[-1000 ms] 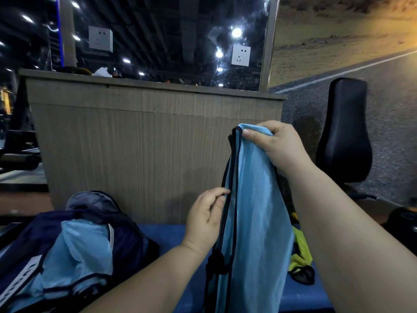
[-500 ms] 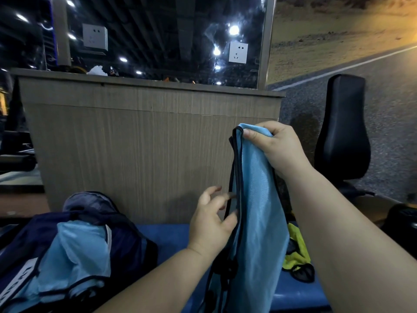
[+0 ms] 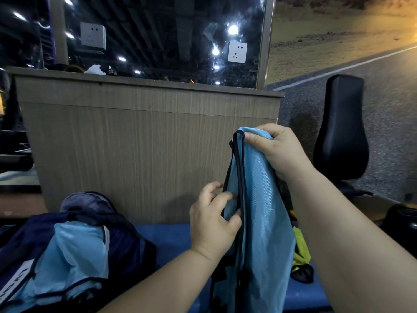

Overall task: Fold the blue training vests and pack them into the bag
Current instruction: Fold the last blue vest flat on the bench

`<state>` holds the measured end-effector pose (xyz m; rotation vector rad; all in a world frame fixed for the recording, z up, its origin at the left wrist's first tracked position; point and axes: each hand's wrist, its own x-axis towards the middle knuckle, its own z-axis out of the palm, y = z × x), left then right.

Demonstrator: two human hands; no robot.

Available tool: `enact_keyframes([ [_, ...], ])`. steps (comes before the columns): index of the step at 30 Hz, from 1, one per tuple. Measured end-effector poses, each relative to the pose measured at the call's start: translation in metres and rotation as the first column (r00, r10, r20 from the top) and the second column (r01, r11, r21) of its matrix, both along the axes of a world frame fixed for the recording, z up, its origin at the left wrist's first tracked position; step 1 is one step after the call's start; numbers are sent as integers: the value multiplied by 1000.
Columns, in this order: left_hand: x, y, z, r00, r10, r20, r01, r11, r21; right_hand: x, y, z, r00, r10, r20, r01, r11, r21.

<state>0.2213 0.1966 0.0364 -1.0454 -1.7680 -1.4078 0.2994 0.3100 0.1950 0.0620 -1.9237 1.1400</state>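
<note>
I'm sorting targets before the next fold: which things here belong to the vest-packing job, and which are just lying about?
Part of the job:
- light blue mesh vest with black trim, held up by the right hand and left hand
- dark navy fabric bag
- light blue vests in the bag

Lying about:
- yellow-green garment
- black padded chair
- wood-grain counter

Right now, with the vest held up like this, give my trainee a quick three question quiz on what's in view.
1. True or false: the right hand pinches the top corner of the hanging blue vest.
2. What is the left hand gripping? A) the vest's dark-trimmed edge B) the black chair C) the wall socket
3. Fill in: blue fabric already sits in the dark ____ at lower left.

Key: 1 true; 2 A; 3 bag.
</note>
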Motion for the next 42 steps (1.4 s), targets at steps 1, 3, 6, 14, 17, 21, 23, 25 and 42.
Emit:
enact_keyframes([
  [1, -2, 0, -1, 1000, 9, 27, -8, 999, -40, 0, 1, 0, 1000, -6, 1, 6, 1000, -1],
  [3, -7, -2, -2, 998, -3, 64, 10, 993, -116, 1, 6, 0, 1000, -28, 8, 29, 1000, -9],
  [6, -9, -8, 4, 972, -158, 172, 166, 985, -35, 1, 16, 0, 995, -100, 25, 100, 995, -1],
  [14, -9, -17, 7, 879, -331, 344, 354, 935, -6, -4, 24, 0, 974, -224, 37, 224, 975, -4],
  [17, 0, -15, -3, 842, -387, 376, 411, 912, 18, -8, 17, 2, 971, -237, 37, 237, 971, 5],
  [21, 7, -9, -9, 817, -373, 441, 452, 888, -87, -14, 5, 4, 947, -315, 56, 312, 948, 63],
  [23, 14, -5, -7, 832, -288, 473, 390, 911, -132, -17, -1, 4, 932, -357, 64, 349, 931, 111],
  [25, 17, -3, -4, 853, -186, 489, 294, 943, -156, -18, -8, 3, 923, -380, 65, 368, 919, 144],
  [42, -33, -29, -18, 689, -98, 718, 601, 631, -491, 6, 28, 21, 940, -340, -36, 333, 934, -132],
])
